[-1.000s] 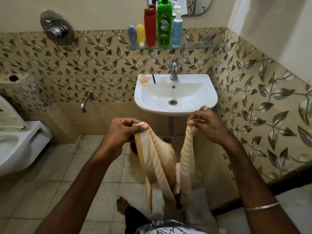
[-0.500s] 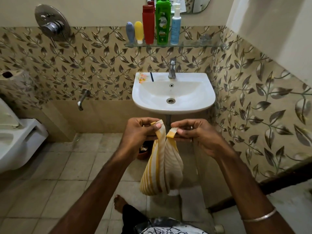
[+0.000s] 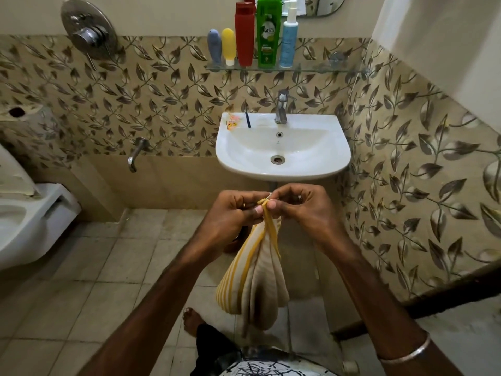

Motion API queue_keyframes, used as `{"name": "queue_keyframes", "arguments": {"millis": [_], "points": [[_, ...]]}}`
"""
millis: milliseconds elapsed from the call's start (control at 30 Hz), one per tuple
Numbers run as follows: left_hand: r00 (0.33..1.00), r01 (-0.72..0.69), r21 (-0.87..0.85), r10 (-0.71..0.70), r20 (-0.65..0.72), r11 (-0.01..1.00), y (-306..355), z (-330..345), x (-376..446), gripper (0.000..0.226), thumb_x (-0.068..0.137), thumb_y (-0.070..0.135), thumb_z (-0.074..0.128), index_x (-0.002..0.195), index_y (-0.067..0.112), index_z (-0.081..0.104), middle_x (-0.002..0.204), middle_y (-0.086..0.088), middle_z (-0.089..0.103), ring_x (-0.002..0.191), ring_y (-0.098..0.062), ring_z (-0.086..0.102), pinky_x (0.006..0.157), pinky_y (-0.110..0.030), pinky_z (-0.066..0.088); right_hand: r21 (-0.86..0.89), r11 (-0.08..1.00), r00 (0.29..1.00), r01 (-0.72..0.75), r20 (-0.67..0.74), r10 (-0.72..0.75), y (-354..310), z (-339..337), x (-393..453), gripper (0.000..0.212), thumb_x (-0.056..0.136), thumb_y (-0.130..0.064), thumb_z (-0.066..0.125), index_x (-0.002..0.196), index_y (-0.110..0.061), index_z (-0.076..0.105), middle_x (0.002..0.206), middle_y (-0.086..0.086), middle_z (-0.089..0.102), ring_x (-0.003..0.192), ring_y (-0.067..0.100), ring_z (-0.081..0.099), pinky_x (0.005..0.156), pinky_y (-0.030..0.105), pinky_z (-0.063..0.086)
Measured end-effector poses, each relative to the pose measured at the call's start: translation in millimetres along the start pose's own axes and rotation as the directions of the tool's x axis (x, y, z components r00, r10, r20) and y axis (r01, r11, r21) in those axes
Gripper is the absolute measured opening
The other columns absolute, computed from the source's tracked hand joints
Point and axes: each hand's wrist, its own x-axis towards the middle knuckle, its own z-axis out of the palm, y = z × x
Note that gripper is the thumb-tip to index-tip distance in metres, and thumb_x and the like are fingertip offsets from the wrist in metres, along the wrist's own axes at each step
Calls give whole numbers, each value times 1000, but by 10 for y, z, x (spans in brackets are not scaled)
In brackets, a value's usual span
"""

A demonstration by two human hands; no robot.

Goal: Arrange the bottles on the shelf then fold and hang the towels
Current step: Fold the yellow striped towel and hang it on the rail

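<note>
Right below the front rim of the white washbasin (image 3: 283, 169), the two hands meet and pinch the top of one towel (image 3: 254, 278). The left hand (image 3: 233, 213) has its fingers curled, thumb pressed on the yellow edge of the cloth; the right hand (image 3: 301, 210) is curled in the same way, and its thumb and fingers hold the same gathered corners from the other side. Both hands touch each other at the fingertips. The towel is beige with yellow stripes and hangs down in loose folds between the forearms, its lower end above the tiled floor (image 3: 89, 289) — it touches nothing else that I can see.

On the glass shelf (image 3: 311, 67) over the basin five bottles stand upright in a row at its left part: a small grey-blue bottle (image 3: 214, 46), a small yellow bottle (image 3: 228, 46), a tall red bottle (image 3: 244, 33), a green shampoo bottle (image 3: 269, 31) and a light blue pump bottle (image 3: 289, 36). They stand close, side by side.

A chrome tap (image 3: 282, 105) sits at the back of the basin, and a part of a white toilet (image 3: 29, 218) shows at the left edge.
</note>
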Motion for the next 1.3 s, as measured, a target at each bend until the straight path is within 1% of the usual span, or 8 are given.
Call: {"name": "queue_keyframes", "arguments": {"millis": [233, 433, 567, 667, 833, 1000, 1133, 1300], "points": [[999, -34, 31, 35, -22, 999, 36, -9, -32, 30, 89, -3, 64, 119, 2, 69, 106, -11, 77, 103, -23, 73, 94, -38, 57, -243, 969, 992, 49, -98, -75, 106, 104, 59, 12, 76, -27, 86, 80, -22, 75, 82, -1, 72, 75, 11, 67, 68, 34, 57], [999, -41, 131, 45, -28, 991, 77, -76, -19, 25, 94, -4, 56, 109, 6, 73, 102, -8, 77, 99, -21, 73, 86, -35, 60, -94, 995, 984, 43, 178, -26, 115, -2, 53, 18, 80, -29, 83, 82, -17, 69, 80, -3, 68, 77, 10, 64, 71, 30, 53], [997, -43, 229, 57, -55, 972, 102, -103, -28, 30, 96, -3, 52, 111, 14, 72, 99, 2, 74, 94, -12, 71, 75, -27, 59, -71, 996, 977, 50, 212, -34, 112, 3, 42, 38, 67, -38, 86, 85, -9, 69, 90, 15, 74, 87, 36, 73, 79, 52, 60], [993, -49, 286, 78, -91, 957, 84, -132, -26, 34, 97, 0, 53, 116, 25, 66, 95, 3, 66, 88, -13, 66, 70, -30, 55, -124, 991, 975, 42, 220, -14, 124, 12, 47, 39, 69, -43, 85, 87, -10, 73, 89, 11, 75, 85, 31, 74, 81, 57, 60], [972, -105, 346, 169, -161, 933, 148, -170, -43, 30, 96, 0, 53, 110, 24, 64, 98, 8, 65, 87, -4, 61, 75, -29, 49, -215, 970, 972, 111, 225, -61, 208, 121, 21, 21, 76, -28, 86, 89, -12, 79, 89, 3, 75, 84, 20, 74, 79, 51, 60], [950, -138, 418, 239, -199, 898, 273, -190, -45, 29, 96, -2, 52, 107, 22, 64, 95, 13, 62, 81, 7, 58, 66, -9, 43, 62, 996, 987, 60, 148, -69, 215, 192, 5, 14, 79, -14, 82, 82, -2, 76, 81, 10, 74, 73, 22, 70, 67, 38, 58], [943, -142, 494, 269, -195, 857, 293, -206, -54, 32, 94, -5, 50, 106, 22, 63, 85, 3, 63, 69, -1, 56, 56, -19, 43, 193, 981, 979, -19, 204, -22, 173, 186, 4, 12, 77, -13, 77, 79, -2, 72, 72, 6, 68, 65, 11, 63, 58, 18, 47], [930, -184, 617, 339, -143, 765, 311, -173, -70, 38, 91, -10, 50, 106, 22, 63, 91, 1, 65, 82, -8, 60, 65, -28, 48, 165, 985, 944, -59, 331, 1, 199, 191, 11, 26, 80, -11, 80, 85, 9, 65, 85, 20, 68, 79, 29, 66, 73, 34, 55]]}}
